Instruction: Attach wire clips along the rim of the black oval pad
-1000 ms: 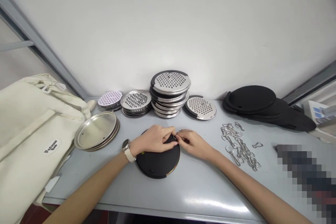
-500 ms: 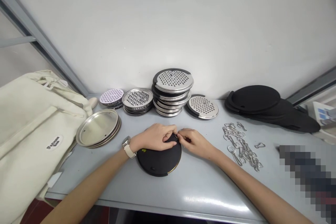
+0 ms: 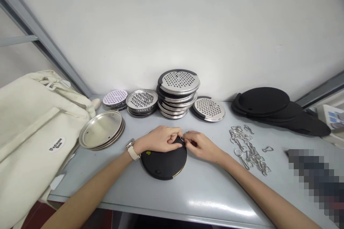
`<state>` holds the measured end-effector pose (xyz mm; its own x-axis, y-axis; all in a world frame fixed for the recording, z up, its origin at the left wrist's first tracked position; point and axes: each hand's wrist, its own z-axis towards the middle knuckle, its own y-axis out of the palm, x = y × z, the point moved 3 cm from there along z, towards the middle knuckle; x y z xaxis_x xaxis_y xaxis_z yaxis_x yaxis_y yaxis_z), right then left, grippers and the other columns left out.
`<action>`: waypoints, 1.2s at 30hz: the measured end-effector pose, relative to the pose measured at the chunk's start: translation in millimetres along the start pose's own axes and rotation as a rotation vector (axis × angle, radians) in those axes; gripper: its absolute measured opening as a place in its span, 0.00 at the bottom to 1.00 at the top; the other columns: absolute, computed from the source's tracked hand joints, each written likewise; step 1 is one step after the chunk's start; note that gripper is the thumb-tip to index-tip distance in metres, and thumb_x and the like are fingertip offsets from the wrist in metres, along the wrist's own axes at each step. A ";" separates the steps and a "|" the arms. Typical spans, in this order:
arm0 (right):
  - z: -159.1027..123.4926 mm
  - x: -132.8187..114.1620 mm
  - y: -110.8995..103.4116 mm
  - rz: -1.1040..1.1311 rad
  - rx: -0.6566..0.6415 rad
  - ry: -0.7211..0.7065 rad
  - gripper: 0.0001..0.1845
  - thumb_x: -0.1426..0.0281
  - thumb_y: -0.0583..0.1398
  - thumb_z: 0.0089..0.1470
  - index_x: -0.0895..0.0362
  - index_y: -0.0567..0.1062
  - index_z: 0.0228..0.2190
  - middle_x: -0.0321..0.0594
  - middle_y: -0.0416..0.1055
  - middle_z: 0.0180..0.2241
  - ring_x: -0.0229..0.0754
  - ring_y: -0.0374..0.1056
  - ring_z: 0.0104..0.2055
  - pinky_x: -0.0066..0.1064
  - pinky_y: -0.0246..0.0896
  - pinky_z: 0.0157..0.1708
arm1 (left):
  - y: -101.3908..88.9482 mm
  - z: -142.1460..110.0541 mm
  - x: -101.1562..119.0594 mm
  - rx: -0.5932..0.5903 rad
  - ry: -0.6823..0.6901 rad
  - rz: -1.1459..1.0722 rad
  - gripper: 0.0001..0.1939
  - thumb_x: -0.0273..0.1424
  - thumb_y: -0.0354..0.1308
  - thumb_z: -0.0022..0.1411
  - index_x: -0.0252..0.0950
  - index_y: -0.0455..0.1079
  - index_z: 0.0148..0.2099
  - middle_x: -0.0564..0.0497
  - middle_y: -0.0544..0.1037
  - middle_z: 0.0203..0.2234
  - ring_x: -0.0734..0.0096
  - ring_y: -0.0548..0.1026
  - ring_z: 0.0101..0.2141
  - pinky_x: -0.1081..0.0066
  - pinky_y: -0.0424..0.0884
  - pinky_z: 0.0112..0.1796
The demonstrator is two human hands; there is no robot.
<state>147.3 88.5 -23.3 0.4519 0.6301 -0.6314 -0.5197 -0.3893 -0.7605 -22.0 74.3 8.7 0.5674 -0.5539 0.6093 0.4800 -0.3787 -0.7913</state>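
A black round disc (image 3: pixel 166 162) with a green mark and a gold strip on its lower right rim lies on the grey table in front of me. My left hand (image 3: pixel 163 139), with a watch at the wrist, rests over its upper part. Its fingers are curled and gripping the disc near the upper right rim. Close beside it, my right hand (image 3: pixel 200 145) pinches a small metal clip (image 3: pixel 182 139) at that rim. Only a curved bit of the clip shows; fingers hide the rest. The fingertips of both hands nearly meet there.
Loose metal clips (image 3: pixel 249 152) lie right of my right arm. Behind stand stacked graters (image 3: pixel 178 82), a single grater (image 3: pixel 209 109) and black covers (image 3: pixel 264 101). Metal plates (image 3: pixel 100 128) are stacked at left, beside a cream bag (image 3: pixel 34 125). A blurred patch covers the lower right.
The fingers have shifted slightly at the disc's rim, and a little more of the metal clip shows between them. The whole view has moved marginally; the disc stays in place.
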 end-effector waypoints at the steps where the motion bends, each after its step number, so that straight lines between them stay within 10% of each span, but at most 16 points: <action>1: 0.1 -0.6 -0.4 -0.001 -0.005 -0.004 0.13 0.76 0.51 0.54 0.55 0.58 0.20 0.32 0.58 0.21 0.35 0.54 0.24 0.27 0.50 0.26 | -0.1 0.0 0.1 0.001 0.000 -0.002 0.09 0.34 0.56 0.62 0.37 0.64 0.42 0.62 0.63 0.18 0.79 0.62 0.21 0.77 0.56 0.27; 36: -0.3 0.0 -0.1 -0.014 -0.027 -0.002 0.12 0.75 0.51 0.55 0.56 0.56 0.21 0.32 0.58 0.22 0.34 0.54 0.24 0.26 0.48 0.27 | 0.2 0.4 -3.1 0.000 0.004 -0.045 0.10 0.34 0.58 0.61 0.36 0.64 0.42 0.62 0.63 0.18 0.80 0.61 0.21 0.77 0.56 0.27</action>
<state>147.6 88.4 -23.3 0.4574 0.6375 -0.6200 -0.4931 -0.3984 -0.7734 -23.4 76.3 6.7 0.5425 -0.5389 0.6444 0.5051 -0.4037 -0.7628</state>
